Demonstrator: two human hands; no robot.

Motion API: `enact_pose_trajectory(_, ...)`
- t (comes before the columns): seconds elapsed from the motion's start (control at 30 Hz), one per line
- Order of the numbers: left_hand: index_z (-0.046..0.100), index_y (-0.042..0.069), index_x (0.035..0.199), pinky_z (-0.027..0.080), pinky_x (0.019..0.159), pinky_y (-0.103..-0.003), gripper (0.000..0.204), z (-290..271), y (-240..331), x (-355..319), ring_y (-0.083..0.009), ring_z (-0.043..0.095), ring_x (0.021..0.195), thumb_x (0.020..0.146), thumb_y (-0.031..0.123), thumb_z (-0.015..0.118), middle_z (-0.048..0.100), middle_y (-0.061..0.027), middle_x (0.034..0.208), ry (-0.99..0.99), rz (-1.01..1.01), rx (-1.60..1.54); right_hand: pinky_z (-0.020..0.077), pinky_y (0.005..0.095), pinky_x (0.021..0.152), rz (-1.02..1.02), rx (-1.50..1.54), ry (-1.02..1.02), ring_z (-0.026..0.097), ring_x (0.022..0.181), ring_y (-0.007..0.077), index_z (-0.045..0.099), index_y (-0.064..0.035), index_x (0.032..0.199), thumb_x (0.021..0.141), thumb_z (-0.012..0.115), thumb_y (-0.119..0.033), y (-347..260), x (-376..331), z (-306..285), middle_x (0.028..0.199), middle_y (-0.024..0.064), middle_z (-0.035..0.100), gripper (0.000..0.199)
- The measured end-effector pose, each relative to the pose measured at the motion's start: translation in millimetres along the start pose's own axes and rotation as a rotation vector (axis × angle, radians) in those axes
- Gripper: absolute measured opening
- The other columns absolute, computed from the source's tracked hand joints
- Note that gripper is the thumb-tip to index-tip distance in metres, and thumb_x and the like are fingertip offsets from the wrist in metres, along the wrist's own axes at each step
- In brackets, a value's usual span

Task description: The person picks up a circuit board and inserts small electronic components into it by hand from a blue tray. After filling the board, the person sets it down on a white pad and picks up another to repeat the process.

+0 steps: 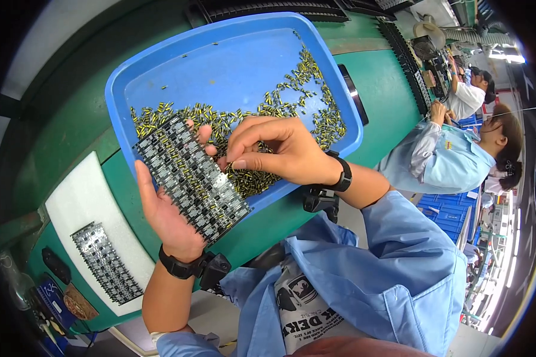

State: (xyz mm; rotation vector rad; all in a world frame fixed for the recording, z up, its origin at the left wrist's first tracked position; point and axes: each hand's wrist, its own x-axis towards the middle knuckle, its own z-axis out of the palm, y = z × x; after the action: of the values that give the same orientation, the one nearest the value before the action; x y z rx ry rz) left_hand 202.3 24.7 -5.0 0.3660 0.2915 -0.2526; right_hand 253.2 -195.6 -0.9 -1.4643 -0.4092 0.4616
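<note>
A panel of small circuit boards (192, 178) lies tilted across my left hand (171, 221), gripped by its long edges, with the thumb at the left and fingertips showing past the far edge. Rows of small black-and-yellow parts stand along it. My right hand (289, 149) is closed in a pinch beside the panel's right edge; anything between thumb and forefinger is too small to make out. Beneath both hands, a blue plastic tray (118, 98) contains a heap of small black-and-yellow cylindrical components, probably capacitors (283, 98), spread along its near and right sides.
On the green worktable (369, 143), a second circuit board panel (107, 265) rests on a white foam sheet (71, 193) at the left. Black slotted racks (405, 65) stand behind. Two people in work clothes (452, 157) sit at the right, near blue crates (443, 217).
</note>
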Motion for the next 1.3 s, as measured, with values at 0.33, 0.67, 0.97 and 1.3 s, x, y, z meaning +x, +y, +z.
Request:
enact_pose_trajectory(0.33,0.049,-0.001,0.157,0.059,0.103,-0.045,0.076,-4,-5,-1,-0.0294,0.069,0.118,0.117,0.059,0.026,0.067,-0.0222,0.145,-0.003,0.016,0.01,0.0515,0.0388,0.091,-0.352,-0.364,-0.074,0.068,0.096,0.0221,0.082,-0.0066,0.107,0.09,0.088,-0.007,5,0,7,0.105,0.0042,0.075,0.018)
enact_pose_trajectory(0.67,0.053,-0.001,0.153,0.059,0.102,-0.042,0.074,4,-7,-2,-0.0296,0.07,0.115,0.117,0.057,0.025,0.069,-0.0234,0.141,0.058,0.006,0.053,0.0456,0.0398,0.084,-0.613,-0.739,-0.125,0.061,0.094,0.0245,0.083,-0.0127,0.109,0.082,0.083,-0.005,-3,-4,25,0.105,0.0014,0.069,0.028)
enact_pose_trajectory(0.97,0.055,-0.001,0.15,0.058,0.102,-0.042,0.073,4,-9,-2,-0.0287,0.071,0.112,0.118,0.056,0.024,0.072,-0.0232,0.137,0.066,0.039,0.117,0.0461,0.0399,0.085,-0.693,-0.904,-0.142,0.062,0.097,0.0236,0.081,-0.0133,0.11,0.08,0.077,-0.009,-3,-6,29,0.11,0.0014,0.069,0.031)
enact_pose_trajectory(1.3,0.055,-0.001,0.149,0.058,0.101,-0.041,0.073,-2,-8,-1,-0.0276,0.071,0.113,0.118,0.056,0.022,0.072,-0.0226,0.137,-0.008,0.068,0.187,0.0495,0.0402,0.086,-0.837,-1.089,-0.156,0.066,0.104,0.0228,0.081,-0.0115,0.109,0.079,0.072,-0.019,-4,-8,36,0.114,0.0028,0.071,0.032)
